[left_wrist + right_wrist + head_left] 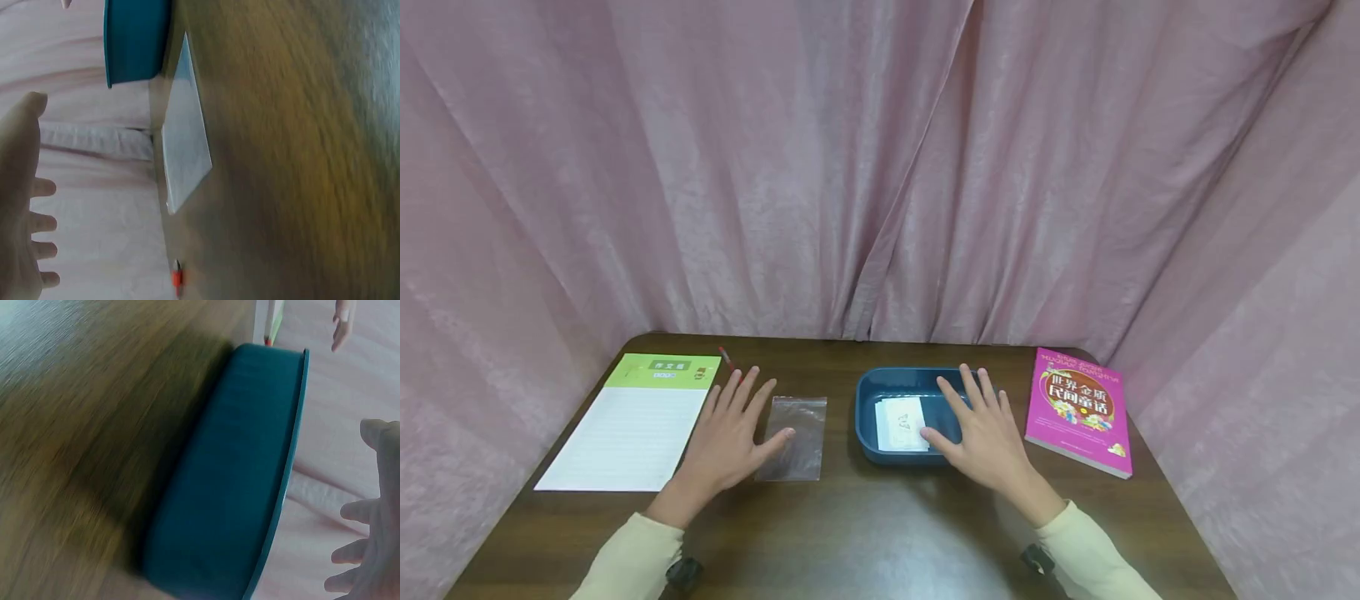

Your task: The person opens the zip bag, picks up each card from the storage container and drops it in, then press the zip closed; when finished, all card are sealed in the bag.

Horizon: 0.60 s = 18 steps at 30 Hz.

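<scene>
**Fingers spread over a flimsy bag and a tray of cards**

The clear zip-lock bag (803, 450) lies flat on the worktop (850, 533), just beside my left thumb in the head view. I expect it to be nearly weightless, limp and slick, inclined to slide or cling to the wood; a pinch at a corner, or along the far edge where the zip seems to run, should suit it best.

To its right stands the blue tray (887, 382), which looks like stiff plastic, light and hard to damage; I would take it by the rim. The white paper cards (902, 421) lie in its left part, thin and easily bent, better lifted by their edges than squeezed.

My left hand (732, 440) is raised, palm down, between the writing pad (617, 437) and the bag, fingers spread wide and thumb reaching inward. My right hand (988, 440) mirrors it over the tray's right end, equally wide, fingers clear of the rim. Neither holds anything.
</scene>
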Each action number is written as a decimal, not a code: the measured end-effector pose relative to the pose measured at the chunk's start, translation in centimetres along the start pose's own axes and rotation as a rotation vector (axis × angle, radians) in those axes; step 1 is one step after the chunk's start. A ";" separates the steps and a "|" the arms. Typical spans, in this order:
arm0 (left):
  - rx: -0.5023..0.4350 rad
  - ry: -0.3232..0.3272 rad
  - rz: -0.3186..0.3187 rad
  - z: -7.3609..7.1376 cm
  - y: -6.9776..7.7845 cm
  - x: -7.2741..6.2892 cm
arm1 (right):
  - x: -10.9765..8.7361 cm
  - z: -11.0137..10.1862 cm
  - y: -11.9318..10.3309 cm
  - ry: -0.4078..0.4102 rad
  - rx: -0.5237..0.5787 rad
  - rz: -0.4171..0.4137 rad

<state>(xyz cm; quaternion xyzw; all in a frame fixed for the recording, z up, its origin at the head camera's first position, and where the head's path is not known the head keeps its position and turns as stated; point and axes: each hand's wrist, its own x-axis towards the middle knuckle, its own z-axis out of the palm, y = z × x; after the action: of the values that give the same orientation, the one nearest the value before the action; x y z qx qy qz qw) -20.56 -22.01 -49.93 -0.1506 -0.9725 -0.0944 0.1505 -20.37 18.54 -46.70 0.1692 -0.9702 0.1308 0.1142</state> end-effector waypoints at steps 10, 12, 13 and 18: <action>-0.143 0.027 0.018 -0.2 -1.8 0.2 | 1.2 1.0 -2.6 -0.015 0.108 -0.075; -0.170 0.022 0.020 -0.1 -2.2 0.1 | 1.5 1.1 -3.2 -0.013 0.128 -0.089; -0.184 0.018 0.020 -0.1 -2.3 0.1 | 1.7 1.2 -3.4 -0.008 0.137 -0.097; -0.262 0.000 0.019 0.3 -3.3 -0.2 | 2.4 1.3 -4.7 0.004 0.194 -0.147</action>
<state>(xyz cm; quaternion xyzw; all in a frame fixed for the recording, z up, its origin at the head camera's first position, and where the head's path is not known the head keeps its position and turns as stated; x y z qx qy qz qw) -21.56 -25.12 -50.74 -0.1783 -0.9504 -0.2191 0.1302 -21.11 13.12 -46.30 0.2497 -0.9377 0.2159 0.1083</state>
